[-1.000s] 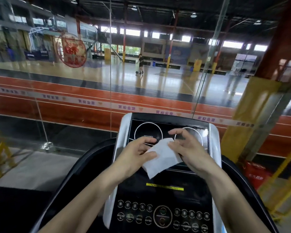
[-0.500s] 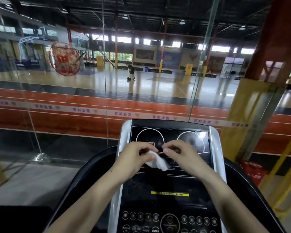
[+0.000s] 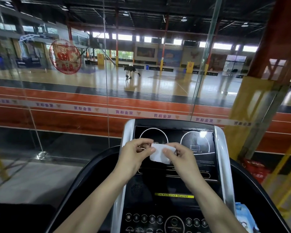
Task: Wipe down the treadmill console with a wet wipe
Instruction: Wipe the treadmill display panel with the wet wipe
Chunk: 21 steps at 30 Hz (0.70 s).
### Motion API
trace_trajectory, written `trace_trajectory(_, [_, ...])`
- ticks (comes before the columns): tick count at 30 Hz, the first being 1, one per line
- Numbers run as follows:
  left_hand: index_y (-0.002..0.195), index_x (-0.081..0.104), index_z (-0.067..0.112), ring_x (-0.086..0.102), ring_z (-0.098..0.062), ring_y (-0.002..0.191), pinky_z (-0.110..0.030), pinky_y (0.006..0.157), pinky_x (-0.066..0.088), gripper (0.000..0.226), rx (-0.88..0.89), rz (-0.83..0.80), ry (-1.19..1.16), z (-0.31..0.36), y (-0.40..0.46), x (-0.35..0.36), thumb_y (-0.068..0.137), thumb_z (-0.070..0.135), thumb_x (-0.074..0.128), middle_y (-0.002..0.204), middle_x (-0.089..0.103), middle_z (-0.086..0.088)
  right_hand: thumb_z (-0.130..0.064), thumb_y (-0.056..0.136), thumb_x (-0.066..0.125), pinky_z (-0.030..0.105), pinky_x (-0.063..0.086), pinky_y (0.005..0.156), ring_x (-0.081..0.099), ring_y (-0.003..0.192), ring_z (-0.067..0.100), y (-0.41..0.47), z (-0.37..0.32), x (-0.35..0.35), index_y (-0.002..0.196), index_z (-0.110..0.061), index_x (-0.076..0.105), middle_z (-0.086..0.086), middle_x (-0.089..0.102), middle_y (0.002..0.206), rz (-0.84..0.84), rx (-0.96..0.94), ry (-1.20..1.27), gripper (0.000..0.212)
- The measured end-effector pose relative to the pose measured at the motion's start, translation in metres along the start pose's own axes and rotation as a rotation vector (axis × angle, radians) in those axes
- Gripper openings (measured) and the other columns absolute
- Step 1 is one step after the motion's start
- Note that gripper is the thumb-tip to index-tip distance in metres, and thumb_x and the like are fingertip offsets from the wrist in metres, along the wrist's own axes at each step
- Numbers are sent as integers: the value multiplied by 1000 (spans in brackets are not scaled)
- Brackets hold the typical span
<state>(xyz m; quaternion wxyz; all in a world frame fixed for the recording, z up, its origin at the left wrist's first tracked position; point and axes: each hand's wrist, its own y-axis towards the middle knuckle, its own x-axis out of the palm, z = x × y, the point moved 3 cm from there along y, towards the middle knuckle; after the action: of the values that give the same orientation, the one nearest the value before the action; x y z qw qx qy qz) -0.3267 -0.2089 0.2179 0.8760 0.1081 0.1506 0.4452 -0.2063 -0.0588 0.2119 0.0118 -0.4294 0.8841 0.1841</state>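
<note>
in the lower middle of the frame, the left hand (image 3: 133,158) and right hand (image 3: 180,158) both pinch the wet wipe (image 3: 160,153), held just above the treadmill console (image 3: 175,184). best to fold it flat before pressing it on the screen.

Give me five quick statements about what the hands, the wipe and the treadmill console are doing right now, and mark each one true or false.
1. Both hands hold the white wipe. True: the left hand and right hand each pinch it.
2. The wipe is pressed flat on the button panel. False: it is held up in front of the display screen.
3. A yellow strip sits between the screen and the buttons. True.
4. The screen shows two round dial outlines. True.
5. A blue wipe pack lies left of the console. False: it is at the console's right edge.
</note>
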Motion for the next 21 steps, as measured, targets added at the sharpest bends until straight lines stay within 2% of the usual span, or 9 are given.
trace_trajectory(2, [117, 76, 33, 59, 4, 77, -16, 80, 46, 29, -2, -29, 75, -5, 4, -4, 91, 22, 80, 101, 72, 11, -11, 99, 70, 27, 54, 77, 70, 84, 11, 3, -2, 6, 95, -24, 81, 1, 79, 92, -57, 18, 41, 17])
trace_trajectory(3, [115, 77, 32, 61, 3, 80, -17, 82, 47, 26, -1, -48, 87, -7, 6, -6, 91, 21, 79, 102, 74, 12, -10, 99, 69, 25, 55, 79, 71, 87, 11, 4, -2, 9, 97, -20, 81, 2, 79, 94, -85, 36, 77, 16])
trace_trajectory(6, [96, 79, 16, 66, -3, 79, -23, 83, 51, 7, -4, -77, 17, -13, 10, -12, 91, 11, 78, 84, 75, 11, -9, 99, 70, 27, 57, 85, 74, 97, 17, 8, -1, 17, 104, -16, 81, 3, 81, 104, -138, 78, 144, 15])
trace_trajectory(9, [87, 77, 14, 62, -4, 72, -19, 76, 47, 6, -7, -63, -6, -21, 12, -17, 87, 9, 81, 74, 69, 9, -10, 93, 78, 24, 57, 86, 74, 98, 13, 14, -2, 25, 104, -21, 82, -1, 80, 108, -219, 51, 50, 16])
trace_trajectory(12, [85, 77, 15, 59, -3, 70, -17, 73, 46, 8, 0, -62, -11, -28, 17, -24, 86, 10, 83, 74, 68, 8, -14, 92, 80, 18, 51, 73, 68, 81, 5, 23, -7, 34, 97, -23, 83, 0, 78, 92, -334, -7, -104, 10])
trace_trajectory(14, [84, 77, 16, 60, -4, 70, -18, 71, 47, 8, 17, -63, -9, -29, 21, -30, 86, 12, 83, 74, 68, 8, -18, 93, 80, 16, 45, 67, 60, 70, 1, 34, -13, 38, 87, -25, 81, -9, 72, 76, -384, -10, -207, 9])
trace_trajectory(17, [82, 75, 23, 60, -1, 68, -19, 67, 47, 10, 37, -56, 42, -26, 28, -38, 87, 19, 83, 71, 68, 14, -16, 92, 81, 22, 44, 65, 57, 64, 4, 58, -19, 42, 82, -25, 79, -10, 68, 67, -433, -6, -353, 13])
trace_trajectory(19, [90, 75, 27, 62, -1, 79, -19, 72, 48, 6, 94, 4, 141, -26, 34, -44, 91, 23, 79, 82, 70, 19, -13, 91, 81, 27, 47, 68, 60, 66, 6, 75, -18, 45, 84, -25, 80, -4, 73, 72, -443, -40, -432, 14])
trace_trajectory(21, [110, 73, 28, 61, -6, 102, -22, 88, 48, 15, 239, 157, 409, -31, 42, -52, 96, 23, 72, 108, 70, 18, -13, 90, 80, 26, 49, 72, 65, 71, 2, 92, -20, 47, 92, -29, 81, -7, 77, 82, -320, -102, -498, 16])
